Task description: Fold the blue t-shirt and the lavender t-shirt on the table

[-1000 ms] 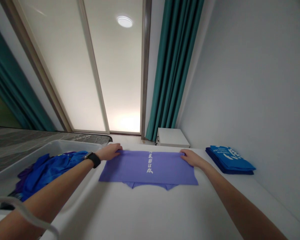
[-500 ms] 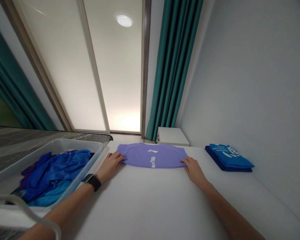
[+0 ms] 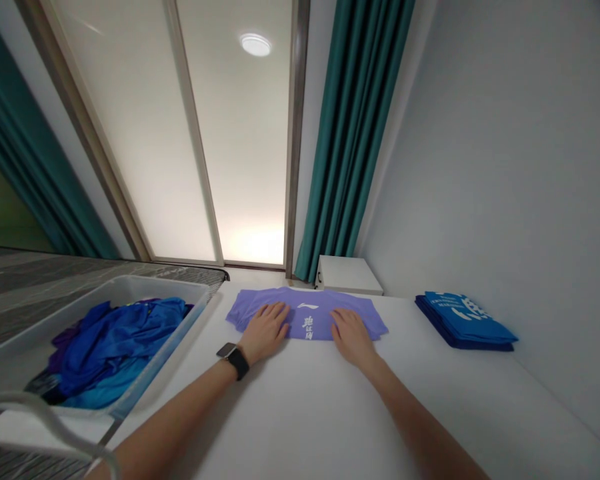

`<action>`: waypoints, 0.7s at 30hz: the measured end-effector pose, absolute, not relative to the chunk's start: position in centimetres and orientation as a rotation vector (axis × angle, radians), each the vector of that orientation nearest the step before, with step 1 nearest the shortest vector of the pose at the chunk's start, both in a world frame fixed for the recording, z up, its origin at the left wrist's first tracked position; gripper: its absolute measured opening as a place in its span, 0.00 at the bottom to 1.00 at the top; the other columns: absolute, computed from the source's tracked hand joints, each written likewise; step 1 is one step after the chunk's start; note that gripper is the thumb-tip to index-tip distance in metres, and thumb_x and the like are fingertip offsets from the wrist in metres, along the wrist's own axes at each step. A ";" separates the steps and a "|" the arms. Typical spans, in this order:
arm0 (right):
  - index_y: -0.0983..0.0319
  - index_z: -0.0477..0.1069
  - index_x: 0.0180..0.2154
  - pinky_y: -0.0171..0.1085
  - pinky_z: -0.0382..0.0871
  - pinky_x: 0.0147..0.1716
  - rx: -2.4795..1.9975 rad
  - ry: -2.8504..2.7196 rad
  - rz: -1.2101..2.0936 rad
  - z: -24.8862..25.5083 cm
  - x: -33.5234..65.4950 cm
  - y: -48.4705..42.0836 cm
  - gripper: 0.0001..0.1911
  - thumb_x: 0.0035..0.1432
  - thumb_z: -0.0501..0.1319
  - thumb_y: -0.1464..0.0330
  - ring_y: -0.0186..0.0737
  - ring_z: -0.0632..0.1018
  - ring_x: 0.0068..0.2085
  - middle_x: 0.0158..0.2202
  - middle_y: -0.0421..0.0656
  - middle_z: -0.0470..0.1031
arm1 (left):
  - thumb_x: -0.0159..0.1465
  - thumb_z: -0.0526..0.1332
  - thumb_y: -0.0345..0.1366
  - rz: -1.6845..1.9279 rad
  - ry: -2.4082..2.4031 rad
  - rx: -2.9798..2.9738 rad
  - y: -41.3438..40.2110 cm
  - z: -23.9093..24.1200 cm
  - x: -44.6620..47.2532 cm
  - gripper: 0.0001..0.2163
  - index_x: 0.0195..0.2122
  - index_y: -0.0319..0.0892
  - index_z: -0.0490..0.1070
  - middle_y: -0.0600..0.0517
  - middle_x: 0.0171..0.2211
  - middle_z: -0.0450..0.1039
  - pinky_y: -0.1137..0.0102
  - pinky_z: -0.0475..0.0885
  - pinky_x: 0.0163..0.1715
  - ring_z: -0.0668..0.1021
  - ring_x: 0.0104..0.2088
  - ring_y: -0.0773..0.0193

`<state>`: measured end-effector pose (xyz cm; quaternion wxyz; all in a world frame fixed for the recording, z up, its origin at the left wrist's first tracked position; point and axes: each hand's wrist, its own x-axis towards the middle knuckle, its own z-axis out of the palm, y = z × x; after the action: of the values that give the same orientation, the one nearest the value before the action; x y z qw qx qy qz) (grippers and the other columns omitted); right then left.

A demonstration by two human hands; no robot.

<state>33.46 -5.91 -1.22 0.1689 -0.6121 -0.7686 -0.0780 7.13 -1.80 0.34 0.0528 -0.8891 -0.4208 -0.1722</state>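
Observation:
A purple T-shirt (image 3: 325, 327) with white lettering lies folded into a wide band near the far edge of the white table (image 3: 300, 407). My left hand (image 3: 266, 331), with a black watch (image 3: 234, 359) on the wrist, rests palm down on the shirt left of the lettering. On the other side of the print, my right hand (image 3: 353, 337) lies on the cloth with its fingers stretched out. Both hands are open and grip nothing. The shirt's sleeve ends stick out past each hand.
To the left stands a translucent plastic bin (image 3: 130, 283) holding crumpled blue and purple clothes (image 3: 125, 343). Folded blue shirts (image 3: 467, 320) are stacked at the right by the wall. A white cabinet (image 3: 350, 273) stands behind the table; a pale curved bar (image 3: 55, 423) crosses the lower left.
Both hands have let go of the shirt's outer ends and moved inward onto its middle, flat on the cloth. The ends now spread wider. The view has shifted slightly.

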 end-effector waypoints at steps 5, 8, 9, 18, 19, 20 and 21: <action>0.66 0.63 0.61 0.46 0.48 0.64 -1.830 -2.228 -0.053 -1.1 27.7 -1.9 0.24 0.67 0.45 0.70 0.46 0.61 0.64 0.64 0.51 0.63 | 0.69 0.49 0.34 -0.452 -1.453 -2.697 0.7 -0.6 12.5 0.20 0.62 0.38 0.61 0.42 0.63 0.61 0.57 0.57 0.62 0.64 0.63 0.54; 0.66 0.61 0.62 0.47 0.49 0.64 -1.856 -2.225 -0.008 -1.8 26.7 -0.5 0.25 0.67 0.45 0.70 0.45 0.60 0.65 0.65 0.51 0.60 | 0.69 0.49 0.33 -0.425 -1.477 -2.705 1.5 -1.2 13.4 0.20 0.61 0.38 0.62 0.42 0.63 0.62 0.57 0.57 0.62 0.64 0.63 0.55; 0.66 0.60 0.63 0.47 0.49 0.64 -1.861 -2.227 0.007 -2.1 26.6 -0.3 0.25 0.67 0.44 0.70 0.45 0.59 0.65 0.66 0.51 0.59 | 0.69 0.48 0.33 -0.414 -1.482 -2.709 1.6 -1.4 13.5 0.20 0.61 0.37 0.62 0.42 0.63 0.62 0.57 0.57 0.62 0.64 0.63 0.55; 0.66 0.53 0.67 0.51 0.41 0.65 -1.883 -2.259 0.082 -2.8 26.9 -0.5 0.28 0.68 0.41 0.68 0.44 0.52 0.68 0.69 0.50 0.51 | 0.69 0.45 0.35 -0.364 -1.497 -2.724 1.5 -2.2 13.3 0.23 0.64 0.36 0.60 0.44 0.66 0.58 0.57 0.54 0.64 0.60 0.66 0.57; 0.66 0.52 0.67 0.51 0.41 0.65 -1.885 -2.263 0.080 -2.8 26.9 -0.7 0.28 0.68 0.41 0.68 0.44 0.52 0.69 0.69 0.50 0.50 | 0.69 0.45 0.35 -0.368 -1.495 -2.725 1.4 -2.2 13.3 0.23 0.64 0.37 0.60 0.44 0.66 0.58 0.56 0.54 0.64 0.60 0.66 0.57; 0.66 0.52 0.67 0.51 0.41 0.65 -1.883 -2.265 0.073 -2.8 26.8 -0.9 0.28 0.68 0.41 0.68 0.44 0.52 0.69 0.69 0.50 0.50 | 0.69 0.45 0.35 -0.372 -1.493 -2.726 1.2 -2.3 13.3 0.23 0.64 0.37 0.60 0.44 0.66 0.58 0.56 0.54 0.64 0.60 0.66 0.57; 0.67 0.52 0.67 0.52 0.41 0.65 -1.879 -2.267 0.063 -2.7 26.8 -1.2 0.28 0.68 0.41 0.68 0.45 0.52 0.69 0.69 0.51 0.51 | 0.69 0.45 0.35 -0.377 -1.491 -2.728 1.0 -2.3 13.2 0.23 0.64 0.38 0.60 0.45 0.66 0.58 0.56 0.54 0.64 0.60 0.66 0.57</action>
<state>26.82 -1.20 -2.73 0.0981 -0.6350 -0.7660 0.0213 13.23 0.99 -2.27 0.0051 -0.8711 -0.4761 -0.1204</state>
